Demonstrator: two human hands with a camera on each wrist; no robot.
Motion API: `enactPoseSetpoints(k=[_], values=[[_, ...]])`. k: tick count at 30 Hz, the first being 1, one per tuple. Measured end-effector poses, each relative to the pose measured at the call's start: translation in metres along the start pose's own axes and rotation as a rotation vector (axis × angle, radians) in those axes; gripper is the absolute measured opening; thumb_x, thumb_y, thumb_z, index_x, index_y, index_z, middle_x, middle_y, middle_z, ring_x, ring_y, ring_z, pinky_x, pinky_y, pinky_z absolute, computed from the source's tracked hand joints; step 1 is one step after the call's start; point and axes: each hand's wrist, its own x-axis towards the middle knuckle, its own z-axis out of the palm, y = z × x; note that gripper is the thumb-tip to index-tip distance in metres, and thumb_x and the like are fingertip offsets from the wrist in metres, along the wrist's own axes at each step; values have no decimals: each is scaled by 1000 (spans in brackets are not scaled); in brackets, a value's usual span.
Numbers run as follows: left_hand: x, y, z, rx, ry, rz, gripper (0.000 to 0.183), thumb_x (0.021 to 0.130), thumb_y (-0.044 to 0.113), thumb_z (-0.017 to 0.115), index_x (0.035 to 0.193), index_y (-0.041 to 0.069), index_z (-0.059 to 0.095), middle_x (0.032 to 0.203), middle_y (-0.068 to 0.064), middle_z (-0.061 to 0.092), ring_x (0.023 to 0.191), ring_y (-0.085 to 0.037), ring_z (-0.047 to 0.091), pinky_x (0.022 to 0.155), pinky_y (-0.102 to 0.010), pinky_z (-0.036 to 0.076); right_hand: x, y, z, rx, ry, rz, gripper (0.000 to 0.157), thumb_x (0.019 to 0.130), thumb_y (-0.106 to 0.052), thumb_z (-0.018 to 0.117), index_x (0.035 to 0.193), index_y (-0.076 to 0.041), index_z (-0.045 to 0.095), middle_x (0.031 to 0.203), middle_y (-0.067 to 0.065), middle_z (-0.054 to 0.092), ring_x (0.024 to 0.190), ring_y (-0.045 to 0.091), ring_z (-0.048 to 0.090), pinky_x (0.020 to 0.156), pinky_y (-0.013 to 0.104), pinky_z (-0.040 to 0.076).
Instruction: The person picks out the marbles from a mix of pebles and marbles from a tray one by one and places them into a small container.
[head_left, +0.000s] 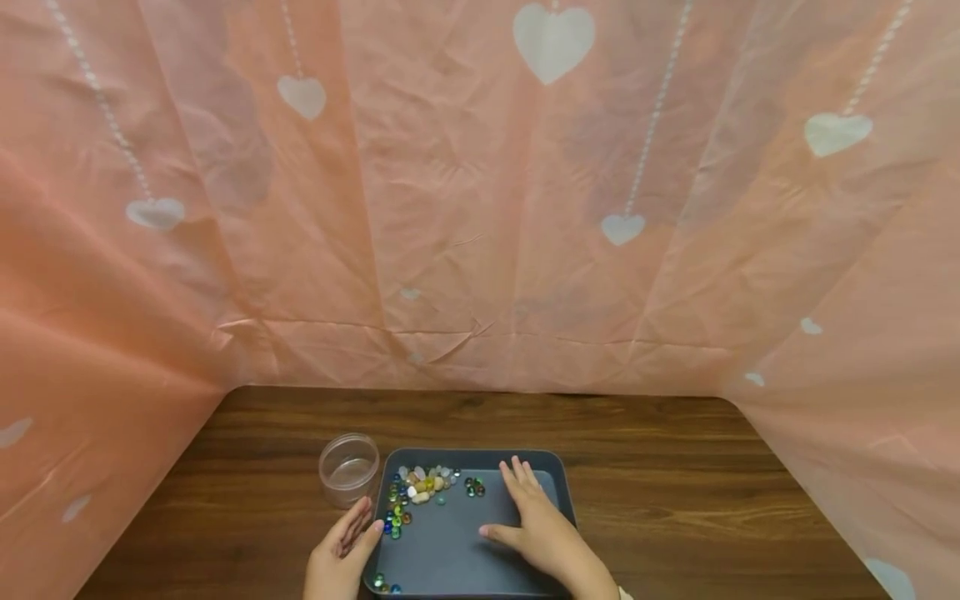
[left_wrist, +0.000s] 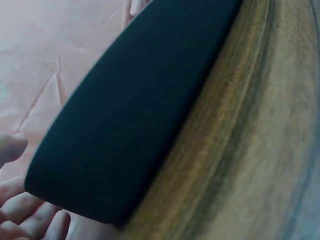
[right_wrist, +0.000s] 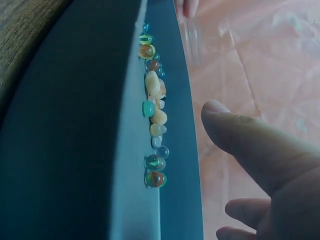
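A dark grey rectangular tray point(head_left: 450, 550) holds glass marbles point(head_left: 397, 515) along its left side and pale pebbles point(head_left: 423, 483) at its far left. Over the tray's right half hovers my right hand point(head_left: 540, 529), fingers spread, thumb out to the left, holding nothing. In the right wrist view its thumb point(right_wrist: 240, 130) stands above the tray's rim. At the tray's left side is my left hand point(head_left: 341, 554), its thumb near the rim and its loosely bent fingers outside it. Left wrist view: the fingers point(left_wrist: 30, 215) show beside the tray's outer wall point(left_wrist: 130, 110).
A clear round plastic tub point(head_left: 349, 471) stands on the wooden table point(head_left: 660, 483), just left of the tray. A small group of marbles point(head_left: 475, 487) sits apart near the tray's far middle. Pink cloth point(head_left: 465, 208) with white hearts hangs behind and at both sides.
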Motion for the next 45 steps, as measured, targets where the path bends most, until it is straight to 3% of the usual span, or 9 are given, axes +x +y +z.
enactPoseSetpoints(k=[2,7,15,21,25,31,36,41,45], values=[[0,-4,1,-45,0,-32,53,93,21,70,136,-7,55,138,-24,57,97,21,51,83,-2,44,-1,0,0,7,-10,8,96,84,-44,77,155,0,28,163,28,16,150,49,11,113,71,20],[-3,-8,2,-28,19,-85,48,92,25,71,129,-5,62,131,-22,63,93,17,56,79,-5,47,-2,-1,-2,13,-34,10,96,84,-44,76,155,0,28,163,29,16,149,51,14,112,72,22],[-7,-8,10,-80,39,-44,40,92,16,72,122,-8,65,123,-24,67,91,14,60,78,-6,47,4,-9,-16,26,-32,12,92,85,-39,77,153,3,31,161,28,22,146,50,25,112,67,28],[-7,-5,10,-61,34,-77,40,92,19,72,121,-6,67,120,-22,69,90,11,62,77,-9,51,15,-12,-18,43,-17,11,88,84,-33,79,151,4,35,159,26,31,142,48,35,111,63,34],[-7,-3,10,-23,28,-82,41,91,25,73,120,-4,69,117,-20,71,93,6,64,80,-15,55,24,-11,-17,72,22,21,77,84,-28,80,143,7,46,145,29,50,132,46,50,104,56,45],[-8,-4,9,-50,15,-104,41,92,24,72,121,-4,68,117,-20,71,91,7,64,78,-11,52,33,-6,-10,134,167,21,47,84,-20,80,121,6,66,111,20,74,100,31,72,79,37,60],[-8,-3,8,-61,4,-121,45,92,27,72,123,-5,66,117,-22,71,94,0,66,76,-15,54,40,0,-7,136,269,4,24,81,-12,81,100,1,75,89,10,77,80,18,72,65,25,56],[-8,-2,7,-69,10,-133,46,92,29,72,123,-5,66,117,-22,71,97,-8,68,74,-16,56,46,3,-8,109,240,25,14,81,-11,81,93,-3,78,86,6,77,77,13,68,62,24,52],[-8,-3,8,-71,14,-139,46,92,30,72,123,-4,67,116,-21,71,95,-5,68,73,-16,55,51,4,-9,79,205,30,9,79,-11,82,86,-6,80,83,5,77,72,9,64,60,24,51]])
